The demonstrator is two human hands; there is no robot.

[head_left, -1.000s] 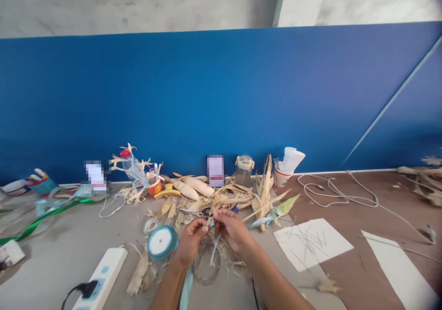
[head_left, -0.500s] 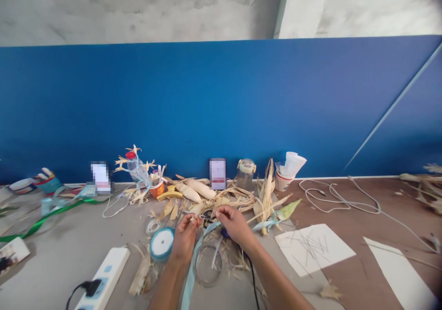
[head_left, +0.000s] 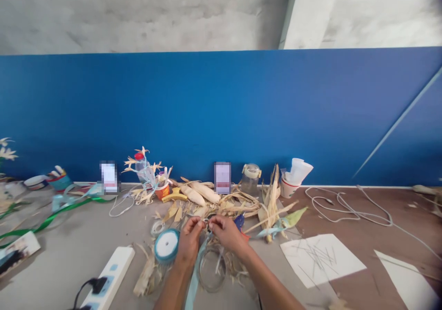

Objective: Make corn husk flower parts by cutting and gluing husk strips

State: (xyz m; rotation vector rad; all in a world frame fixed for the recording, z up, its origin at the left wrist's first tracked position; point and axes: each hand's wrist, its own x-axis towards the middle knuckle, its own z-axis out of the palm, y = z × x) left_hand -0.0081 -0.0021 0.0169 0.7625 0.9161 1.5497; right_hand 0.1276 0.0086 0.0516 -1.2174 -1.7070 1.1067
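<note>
My left hand (head_left: 189, 238) and my right hand (head_left: 226, 232) meet over the middle of the table, fingertips pinched close together. Whatever they pinch is too small to make out. A pale blue ribbon (head_left: 193, 280) runs down below the hands, between my forearms. Just left of my left hand lies a ribbon spool (head_left: 167, 244) with a blue rim and white centre. Under my right wrist rests a coil of thin wire (head_left: 212, 271). Behind my right hand shows a dark blue tool (head_left: 239, 221) with an orange part, partly hidden.
Dried corn husks (head_left: 238, 204) are heaped at the back, near a lidded jar (head_left: 251, 176) and a phone (head_left: 222, 177). A power strip (head_left: 112, 278) lies front left. On the right are paper with thin sticks (head_left: 322, 259), a paper cup (head_left: 289, 188) and a white cable (head_left: 348, 209).
My hands have drawn together, so their fingertips nearly touch. The whole view has shifted slightly, and the dark blue tool now shows more behind my right hand.
</note>
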